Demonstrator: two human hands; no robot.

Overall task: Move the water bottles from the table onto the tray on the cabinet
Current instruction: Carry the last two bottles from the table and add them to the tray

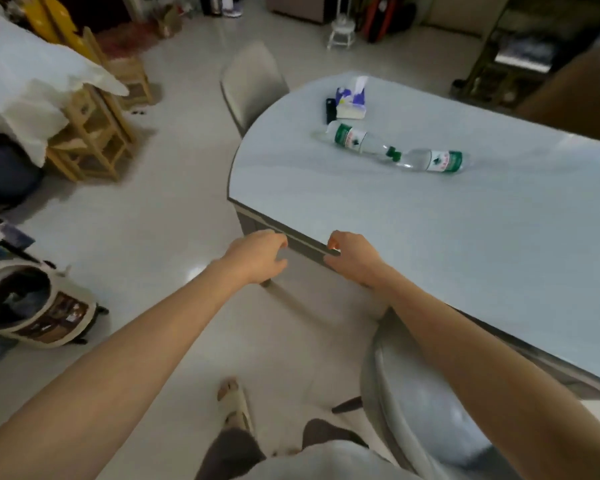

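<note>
Two clear water bottles with green caps and green-white labels lie on their sides on the pale table (430, 237), caps toward each other. One bottle (355, 139) lies nearer the tissue pack, the other bottle (433, 161) to its right. My left hand (257, 256) hovers just off the table's near edge, over the floor, fingers loosely curled and holding nothing. My right hand (352, 256) is at the table's edge, fingers curled, also without anything in it. Both hands are well short of the bottles. No tray or cabinet is in view.
A purple-white tissue pack (352, 100) and a dark phone (330, 110) lie beyond the bottles. A grey chair (253, 83) stands at the table's far end, another chair (413, 410) under my right arm. Wooden stools (94, 133) and a bag (32, 303) sit at the left.
</note>
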